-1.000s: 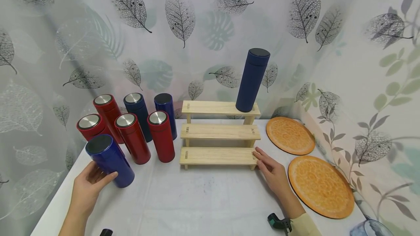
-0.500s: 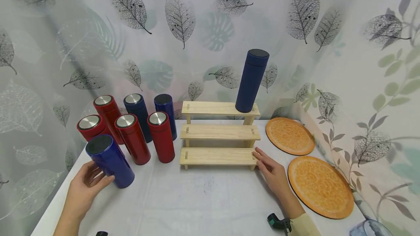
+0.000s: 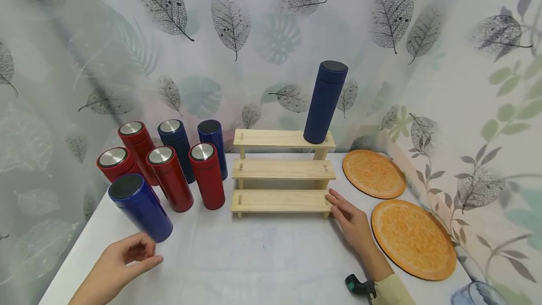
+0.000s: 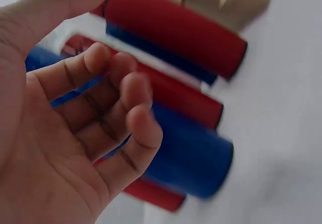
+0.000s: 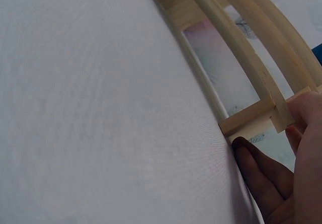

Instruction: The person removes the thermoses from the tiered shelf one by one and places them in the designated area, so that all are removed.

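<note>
My left hand is held over the white table with its fingers loosely bent and nothing in them. Just beyond it, apart from the fingers, stands a glossy blue thermos flask. The left wrist view shows this blue flask behind the bent fingers, somewhat blurred. My right hand holds the right end of a three-step wooden display stand. In the right wrist view the thumb lies by the stand's leg, fingers over the step's end. A dark blue flask stands on the top step's right end.
Behind the near blue flask stand red flasks, a dark blue flask and another blue flask. Two round orange mats lie at the right. A glass-like object sits at the lower right corner. A leaf-patterned curtain hangs behind.
My left hand has let go of the near blue flask and drawn back toward me, slightly to the right. The flask stays standing. My right hand has kept its place on the stand.
</note>
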The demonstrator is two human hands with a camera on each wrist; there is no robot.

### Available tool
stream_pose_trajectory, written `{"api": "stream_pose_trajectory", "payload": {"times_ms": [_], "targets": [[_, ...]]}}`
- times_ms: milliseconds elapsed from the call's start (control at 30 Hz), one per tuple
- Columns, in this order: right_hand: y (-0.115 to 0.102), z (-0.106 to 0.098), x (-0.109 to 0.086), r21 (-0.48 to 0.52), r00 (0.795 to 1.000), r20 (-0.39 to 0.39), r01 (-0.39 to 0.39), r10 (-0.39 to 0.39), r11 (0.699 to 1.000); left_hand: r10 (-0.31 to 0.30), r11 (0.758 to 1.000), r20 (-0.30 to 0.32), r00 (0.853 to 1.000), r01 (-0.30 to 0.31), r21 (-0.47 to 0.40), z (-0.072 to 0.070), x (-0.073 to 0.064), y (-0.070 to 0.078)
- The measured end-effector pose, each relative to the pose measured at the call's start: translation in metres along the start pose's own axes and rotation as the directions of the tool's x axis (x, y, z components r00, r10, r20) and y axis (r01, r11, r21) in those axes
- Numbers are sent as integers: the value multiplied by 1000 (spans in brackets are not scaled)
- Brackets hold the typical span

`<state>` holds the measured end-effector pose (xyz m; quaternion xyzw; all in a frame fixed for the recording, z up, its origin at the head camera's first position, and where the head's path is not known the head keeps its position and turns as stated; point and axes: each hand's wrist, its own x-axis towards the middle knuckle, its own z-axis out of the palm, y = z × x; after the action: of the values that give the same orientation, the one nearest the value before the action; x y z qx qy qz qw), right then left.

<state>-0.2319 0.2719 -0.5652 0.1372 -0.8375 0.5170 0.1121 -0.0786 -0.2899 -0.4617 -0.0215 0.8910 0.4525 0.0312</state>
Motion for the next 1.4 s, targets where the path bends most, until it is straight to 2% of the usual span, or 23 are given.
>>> {"api": "stream_pose_trajectory", "payload": {"times_ms": [100,233,333,433,600,667,800,900,1067,1400], "targets": [[-1,-1,-1,-5,1000,-16,-4,4,1000,130,990,-5,991,-130,-46,7,-1,29],[-3,-1,0,-2,1000,-14,-4,3,1000,275,955,-42,961,-278,-102,19,4,58],[-3,0,1,-1,1000,-3,-7,7,1000,356,925,-59,933,-361,-121,31,13,72],[-2,0,1,-3,1000,4,-13,13,1000,408,900,-55,911,-411,-141,45,23,85],[-4,0,1,-9,1000,7,-20,21,1000,452,866,-58,890,-454,-209,64,42,107],[-4,-1,1,-10,1000,7,-20,20,1000,478,847,-68,876,-480,-230,71,49,114],[-5,-1,1,-9,1000,12,-21,21,1000,501,826,-79,862,-504,-253,82,61,126],[-6,-1,1,-14,1000,14,-21,21,1000,508,816,-75,858,-508,-274,87,68,135],[-6,-2,2,-29,1000,8,-20,21,999,534,798,-81,842,-534,-279,97,84,153],[-6,0,-1,-32,1000,16,-17,18,999,541,774,-90,836,-537,-335,111,108,180]]}}
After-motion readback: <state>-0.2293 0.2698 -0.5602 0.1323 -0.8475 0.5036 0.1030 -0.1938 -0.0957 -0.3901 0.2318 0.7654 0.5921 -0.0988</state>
